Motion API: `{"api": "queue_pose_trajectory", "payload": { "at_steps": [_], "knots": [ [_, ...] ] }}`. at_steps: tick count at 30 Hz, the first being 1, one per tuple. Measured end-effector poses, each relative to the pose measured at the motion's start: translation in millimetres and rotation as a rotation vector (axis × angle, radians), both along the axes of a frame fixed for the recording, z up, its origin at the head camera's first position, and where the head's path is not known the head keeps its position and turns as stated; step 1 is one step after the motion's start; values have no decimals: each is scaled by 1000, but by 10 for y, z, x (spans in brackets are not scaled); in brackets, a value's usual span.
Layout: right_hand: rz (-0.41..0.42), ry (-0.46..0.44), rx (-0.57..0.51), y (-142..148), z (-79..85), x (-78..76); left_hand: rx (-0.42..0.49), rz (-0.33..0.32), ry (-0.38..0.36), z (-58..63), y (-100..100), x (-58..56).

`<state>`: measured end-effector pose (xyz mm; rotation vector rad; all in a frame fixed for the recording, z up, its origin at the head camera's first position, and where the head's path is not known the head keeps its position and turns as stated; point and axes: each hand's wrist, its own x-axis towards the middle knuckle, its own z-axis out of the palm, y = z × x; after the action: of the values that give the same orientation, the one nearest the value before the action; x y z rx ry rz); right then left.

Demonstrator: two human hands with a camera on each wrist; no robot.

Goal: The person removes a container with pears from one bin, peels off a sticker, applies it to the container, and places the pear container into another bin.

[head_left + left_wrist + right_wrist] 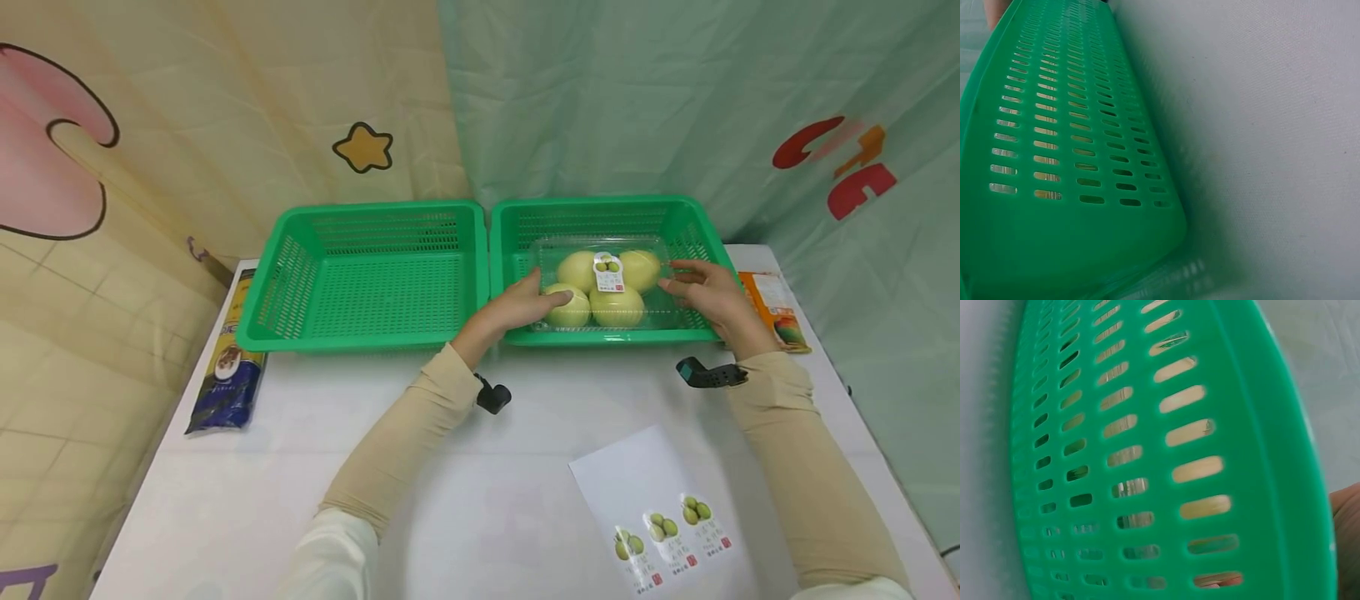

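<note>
A clear plastic box (611, 308) with several pale yellow-green round fruits sits in the right green basket (600, 337), with a fruit label (608, 272) on its lid. My left hand (521, 302) grips the box's left end, thumb over the lid and the other fingers mostly hidden. At the right end, my right hand (708, 292) holds the box's side with thumb and fingertips. Both wrist views mostly show the basket's slotted wall (1054, 231), the fruits glimpsed through its slots. Only slivers of hand appear at their edges.
Another green basket (360, 339) adjoins on the left. A blue and yellow packet (228, 367) lies by its left side, and an orange packet (776, 310) by the right basket. On the white table (487, 508) rests a sheet of fruit labels (645, 500). Curtains hang behind.
</note>
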<state>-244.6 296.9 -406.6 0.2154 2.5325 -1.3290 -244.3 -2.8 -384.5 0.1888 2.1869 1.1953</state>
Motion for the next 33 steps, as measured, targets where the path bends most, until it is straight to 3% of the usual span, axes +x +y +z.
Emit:
{"api": "queue_pose_trajectory", "payload": {
  "at_steps": [7, 20, 29, 33],
  "knots": [
    [58, -19, 47, 33, 14, 1, -7, 26, -6, -13, 16, -8],
    [89, -71, 22, 49, 53, 3, -29, 29, 2, 19, 8, 8],
    [79, -95, 28, -3, 117, 69, 66, 62, 41, 93, -110, 50],
    [80, -85, 41, -26, 124, 102, 148, 69, 70, 105, -184, 84]
  ]
}}
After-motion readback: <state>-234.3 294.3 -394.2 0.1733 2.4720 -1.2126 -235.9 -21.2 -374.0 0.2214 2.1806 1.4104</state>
